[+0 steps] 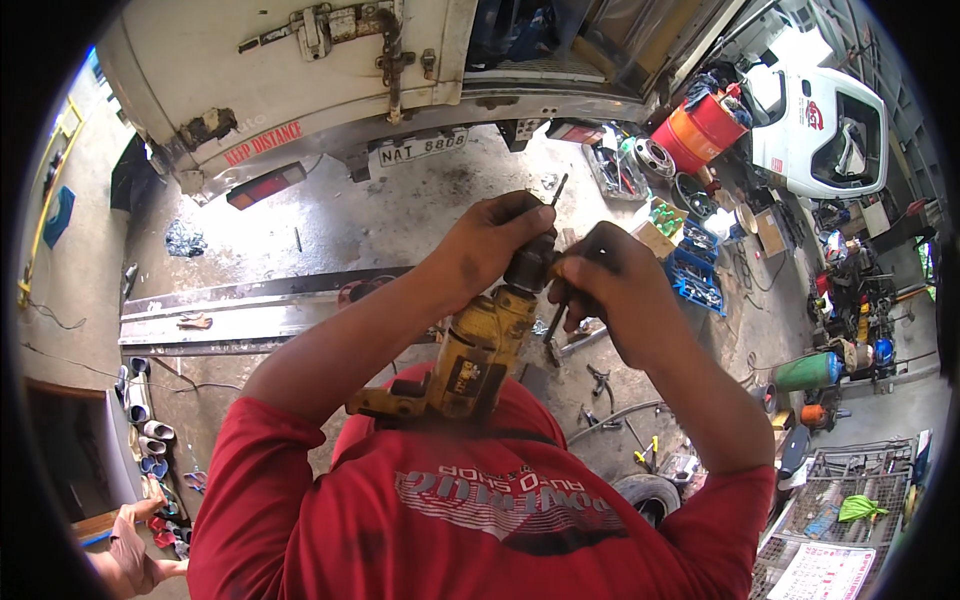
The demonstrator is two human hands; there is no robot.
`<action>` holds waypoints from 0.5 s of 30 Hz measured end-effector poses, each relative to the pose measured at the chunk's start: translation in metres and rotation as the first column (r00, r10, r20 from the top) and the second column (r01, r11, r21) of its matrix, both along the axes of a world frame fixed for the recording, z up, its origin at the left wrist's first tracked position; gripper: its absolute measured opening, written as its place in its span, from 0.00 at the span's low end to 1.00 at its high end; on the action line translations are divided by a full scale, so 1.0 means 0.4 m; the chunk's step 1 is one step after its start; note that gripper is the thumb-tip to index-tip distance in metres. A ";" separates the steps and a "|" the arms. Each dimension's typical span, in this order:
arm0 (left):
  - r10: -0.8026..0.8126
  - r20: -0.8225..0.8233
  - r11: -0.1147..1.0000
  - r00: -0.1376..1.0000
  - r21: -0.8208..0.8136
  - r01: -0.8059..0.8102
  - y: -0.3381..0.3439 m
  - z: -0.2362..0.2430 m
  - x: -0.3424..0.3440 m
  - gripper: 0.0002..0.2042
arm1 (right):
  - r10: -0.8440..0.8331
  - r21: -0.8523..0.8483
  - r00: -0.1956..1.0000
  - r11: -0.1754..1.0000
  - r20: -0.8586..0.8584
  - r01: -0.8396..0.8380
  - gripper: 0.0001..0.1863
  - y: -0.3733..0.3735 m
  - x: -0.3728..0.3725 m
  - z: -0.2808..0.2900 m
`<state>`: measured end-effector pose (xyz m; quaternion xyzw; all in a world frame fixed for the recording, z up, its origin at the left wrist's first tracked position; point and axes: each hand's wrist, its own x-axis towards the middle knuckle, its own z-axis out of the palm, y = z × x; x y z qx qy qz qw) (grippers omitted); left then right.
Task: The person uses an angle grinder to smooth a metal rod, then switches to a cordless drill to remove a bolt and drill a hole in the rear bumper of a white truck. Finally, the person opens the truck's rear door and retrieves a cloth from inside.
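A worn yellow power drill (485,345) rests against my body with its black chuck (528,265) pointing away from me. A thin drill bit (560,190) sticks out past the chuck's front. My left hand (495,240) is closed there, thumb and fingers pinching around the bit's base; the exact contact is partly hidden. Close to the chuck's right side, my right hand (610,275) is closed on a slim dark tool that looks like a chuck key (556,322). Its tip is hidden among the fingers and the chuck.
Ahead stands the rear of a white truck body (290,80). A long metal channel (250,315) lies on the floor at left. To the right are a red drum (700,130), blue trays of tools (695,265), a green gas cylinder (805,371) and a wire rack (850,490).
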<state>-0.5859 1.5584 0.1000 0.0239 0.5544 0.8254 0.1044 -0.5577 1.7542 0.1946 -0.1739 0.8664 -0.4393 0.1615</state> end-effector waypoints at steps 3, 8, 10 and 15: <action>0.026 0.003 1.000 1.000 -0.002 -0.026 -0.002 0.002 0.001 0.13 | 0.071 0.028 0.959 0.997 -0.276 -0.066 0.07 0.014 0.011 -0.007; 0.026 0.026 0.998 0.999 0.050 -0.027 0.006 0.008 0.007 0.15 | 0.438 0.407 0.515 0.895 -0.737 -0.180 0.13 0.020 -0.017 0.004; -0.005 0.020 0.999 1.000 0.053 0.003 0.002 0.010 0.006 0.12 | 0.511 0.489 0.417 0.856 -0.752 -0.168 0.12 0.017 -0.016 0.007; -0.023 0.008 0.999 1.000 0.035 0.023 0.003 0.013 0.004 0.10 | 0.636 0.619 0.190 0.772 -0.748 -0.145 0.09 0.018 -0.025 0.024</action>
